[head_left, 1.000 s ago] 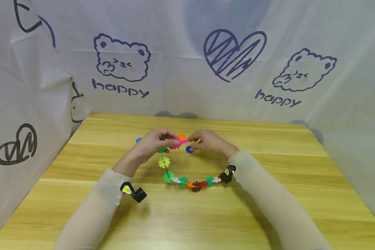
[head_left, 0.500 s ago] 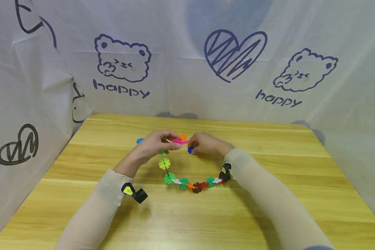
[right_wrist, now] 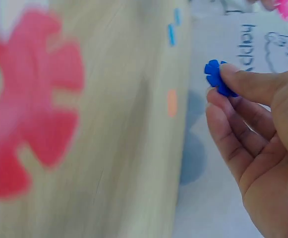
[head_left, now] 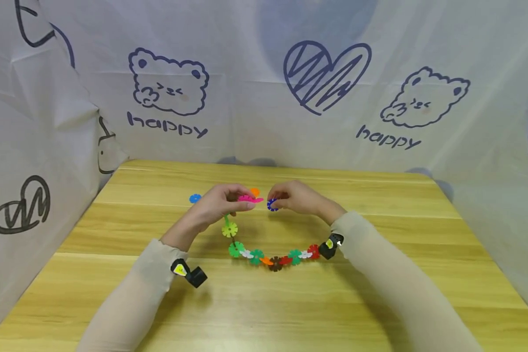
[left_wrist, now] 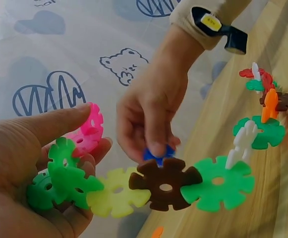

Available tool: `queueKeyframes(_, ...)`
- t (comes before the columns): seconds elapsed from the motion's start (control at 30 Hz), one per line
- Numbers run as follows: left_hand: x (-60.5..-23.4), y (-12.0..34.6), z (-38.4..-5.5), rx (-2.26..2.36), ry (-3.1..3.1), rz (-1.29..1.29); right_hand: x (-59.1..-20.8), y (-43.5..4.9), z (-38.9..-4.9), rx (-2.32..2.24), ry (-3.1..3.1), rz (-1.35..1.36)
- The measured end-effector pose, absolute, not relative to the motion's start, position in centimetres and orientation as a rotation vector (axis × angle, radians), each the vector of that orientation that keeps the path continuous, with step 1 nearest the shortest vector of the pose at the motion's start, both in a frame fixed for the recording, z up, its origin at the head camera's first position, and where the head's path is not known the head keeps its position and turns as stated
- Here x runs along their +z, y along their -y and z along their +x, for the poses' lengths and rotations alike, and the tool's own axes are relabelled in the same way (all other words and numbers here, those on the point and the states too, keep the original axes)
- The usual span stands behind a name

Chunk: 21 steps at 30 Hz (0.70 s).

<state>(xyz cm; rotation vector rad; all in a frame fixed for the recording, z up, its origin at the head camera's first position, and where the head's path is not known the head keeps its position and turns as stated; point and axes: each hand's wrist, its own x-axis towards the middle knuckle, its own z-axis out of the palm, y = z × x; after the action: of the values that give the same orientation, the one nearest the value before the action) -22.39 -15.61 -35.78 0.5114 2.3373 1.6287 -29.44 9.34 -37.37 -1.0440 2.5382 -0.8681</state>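
Note:
A chain of slotted plastic snowflake discs curves over the wooden table, with green, yellow, white, orange, brown and red links. My left hand point(head_left: 220, 203) pinches its pink end discs point(left_wrist: 91, 134) between thumb and fingers. Green discs point(left_wrist: 67, 173) of the chain lie against the left fingers in the left wrist view. A short way to the right, my right hand point(head_left: 301, 198) pinches a loose dark blue snowflake disc point(right_wrist: 214, 75) by its edge. A small gap separates that disc from the pink end. The chain's other end, a red disc point(head_left: 313, 251), sits near the right wrist camera.
An orange disc point(head_left: 255, 192) lies on the table point(head_left: 273, 313) beyond the hands. A light blue disc point(head_left: 195, 198) lies left of my left hand. A printed cloth backdrop point(head_left: 246, 98) rises behind the table's far edge.
My right hand came close to the pink end, then drew back to the right with the blue disc. The red end disc shows more fully. The left hand stays nearly still.

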Motion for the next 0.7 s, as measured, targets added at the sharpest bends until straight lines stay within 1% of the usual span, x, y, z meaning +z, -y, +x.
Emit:
queueKeyframes(0.2, -35.8, 15.2, -22.3, 1.614, -2.364, 0.513, -36.6, -10.0, -27.5, -1.393, -2.425, -0.897)
queueKeyframes(0.3, -35.8, 15.1, -22.2, 1.614, -2.362, 0.505, -36.1, -10.2, -26.4, -1.585, -2.362, -0.803)
queueKeyframes(0.47, -35.8, 14.9, -22.0, 1.605, -2.372, 0.492, -35.3, -10.8, -24.9, -1.745, -2.3, -0.755)
queueKeyframes(0.7, -35.7, 14.8, -21.9, 1.571, -2.393, 0.537, -35.2, -10.8, -23.8, -1.785, -2.244, -0.76)
